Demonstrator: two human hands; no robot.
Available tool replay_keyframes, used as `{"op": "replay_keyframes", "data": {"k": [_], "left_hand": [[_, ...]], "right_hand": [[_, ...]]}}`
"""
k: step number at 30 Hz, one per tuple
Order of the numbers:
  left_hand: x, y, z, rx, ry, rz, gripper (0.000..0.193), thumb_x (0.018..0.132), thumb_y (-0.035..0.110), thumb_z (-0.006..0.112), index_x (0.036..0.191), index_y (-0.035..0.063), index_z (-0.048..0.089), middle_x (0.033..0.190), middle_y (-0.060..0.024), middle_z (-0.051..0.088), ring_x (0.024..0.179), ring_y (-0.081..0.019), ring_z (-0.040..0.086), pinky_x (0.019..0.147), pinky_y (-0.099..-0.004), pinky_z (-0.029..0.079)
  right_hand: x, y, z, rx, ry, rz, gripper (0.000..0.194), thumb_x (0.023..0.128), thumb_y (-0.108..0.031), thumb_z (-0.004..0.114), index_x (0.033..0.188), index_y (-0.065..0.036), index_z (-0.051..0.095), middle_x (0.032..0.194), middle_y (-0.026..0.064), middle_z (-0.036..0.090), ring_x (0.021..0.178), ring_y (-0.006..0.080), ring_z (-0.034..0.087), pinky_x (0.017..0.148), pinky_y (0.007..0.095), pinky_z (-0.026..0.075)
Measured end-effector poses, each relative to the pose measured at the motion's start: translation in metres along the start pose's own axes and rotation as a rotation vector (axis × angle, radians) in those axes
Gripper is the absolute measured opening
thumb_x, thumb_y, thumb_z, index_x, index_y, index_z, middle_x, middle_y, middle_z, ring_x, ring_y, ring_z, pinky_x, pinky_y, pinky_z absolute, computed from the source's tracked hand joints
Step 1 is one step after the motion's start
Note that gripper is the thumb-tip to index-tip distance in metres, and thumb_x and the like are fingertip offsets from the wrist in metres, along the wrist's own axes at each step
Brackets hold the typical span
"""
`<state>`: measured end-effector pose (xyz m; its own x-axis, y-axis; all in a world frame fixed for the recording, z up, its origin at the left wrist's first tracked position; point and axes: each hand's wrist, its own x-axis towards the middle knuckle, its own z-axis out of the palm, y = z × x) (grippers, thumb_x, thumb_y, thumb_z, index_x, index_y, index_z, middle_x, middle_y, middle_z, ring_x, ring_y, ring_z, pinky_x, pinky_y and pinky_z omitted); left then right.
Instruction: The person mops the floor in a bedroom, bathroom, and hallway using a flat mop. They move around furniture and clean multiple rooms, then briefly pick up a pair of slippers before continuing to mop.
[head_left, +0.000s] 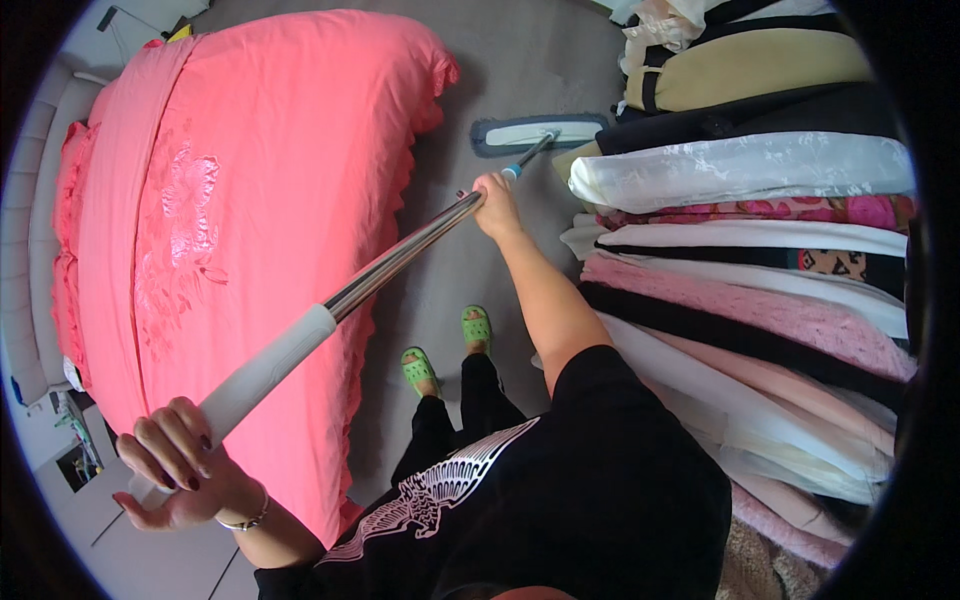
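A flat mop with a long pole runs slantwise across the view. My left hand (180, 469), with a bracelet at the wrist, is wrapped around the grey plastic grip (259, 375) at the pole's upper end. Farther down, my right hand (495, 204) grasps the shiny metal pole (405, 259) just above a blue and white collar (512, 172). The white mop head (525, 133), edged by a grey-blue pad, lies flat on the grey floor (442, 247). Its right end is close to the hanging clothes.
At left stands a bed with a pink ruffled cover (285, 150) and padded headboard (37, 225). Many garments (742, 176) hang along the right, some low near the floor. My green slippers (476, 324) stand between bed and clothes. A pale cabinet (150, 544) is at lower left.
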<state>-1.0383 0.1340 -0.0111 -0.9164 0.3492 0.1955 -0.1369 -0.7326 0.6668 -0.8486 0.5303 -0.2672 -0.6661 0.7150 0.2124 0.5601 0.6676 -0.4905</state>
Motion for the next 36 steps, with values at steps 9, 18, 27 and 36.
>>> {"op": "replay_keyframes", "data": {"k": [9, 18, 27, 36], "left_hand": [[0.005, 0.014, -0.006, -0.102, -0.145, -0.089, 0.040, 0.081, 0.044, 0.050, 0.056, 0.0181, 0.034, 0.037, 0.0059, 0.040, 0.029, -0.0045, 0.034, 0.036, -0.0197, 0.026], [0.008, -0.073, 0.030, -0.177, -0.388, -0.153, 0.047, 0.082, 0.060, 0.038, 0.064, 0.0162, 0.038, 0.048, 0.0026, 0.043, 0.038, -0.0132, 0.042, 0.046, -0.0308, 0.033], [0.016, -0.072, 0.063, -0.101, -0.506, -0.212, 0.041, 0.079, 0.057, 0.041, 0.061, 0.0202, 0.038, 0.044, 0.0076, 0.043, 0.037, -0.0060, 0.039, 0.043, -0.0229, 0.030], [0.023, -0.056, 0.025, -0.051, -0.521, -0.307, 0.040, 0.081, 0.054, 0.041, 0.062, 0.0190, 0.039, 0.041, 0.0067, 0.042, 0.034, -0.0070, 0.043, 0.040, -0.0215, 0.034]], "right_hand": [[-0.067, 0.002, -0.026, -0.178, 0.050, 0.006, 0.016, 0.072, -0.014, 0.067, 0.070, -0.007, 0.053, 0.078, 0.0102, 0.054, 0.082, 0.0328, 0.051, 0.071, 0.0427, 0.040], [-0.041, 0.089, -0.076, -0.252, 0.079, 0.213, 0.016, 0.077, -0.019, 0.064, 0.080, -0.006, 0.056, 0.086, 0.0146, 0.056, 0.084, 0.0352, 0.053, 0.075, 0.0393, 0.043], [-0.077, 0.100, -0.065, -0.165, 0.120, 0.272, 0.007, 0.079, -0.011, 0.054, 0.084, -0.008, 0.057, 0.091, 0.0120, 0.057, 0.092, 0.0333, 0.052, 0.081, 0.0412, 0.041], [-0.164, 0.059, -0.034, -0.036, 0.064, 0.395, 0.018, 0.071, -0.004, 0.061, 0.087, -0.007, 0.052, 0.092, 0.0119, 0.052, 0.095, 0.0341, 0.048, 0.082, 0.0414, 0.040]]}}
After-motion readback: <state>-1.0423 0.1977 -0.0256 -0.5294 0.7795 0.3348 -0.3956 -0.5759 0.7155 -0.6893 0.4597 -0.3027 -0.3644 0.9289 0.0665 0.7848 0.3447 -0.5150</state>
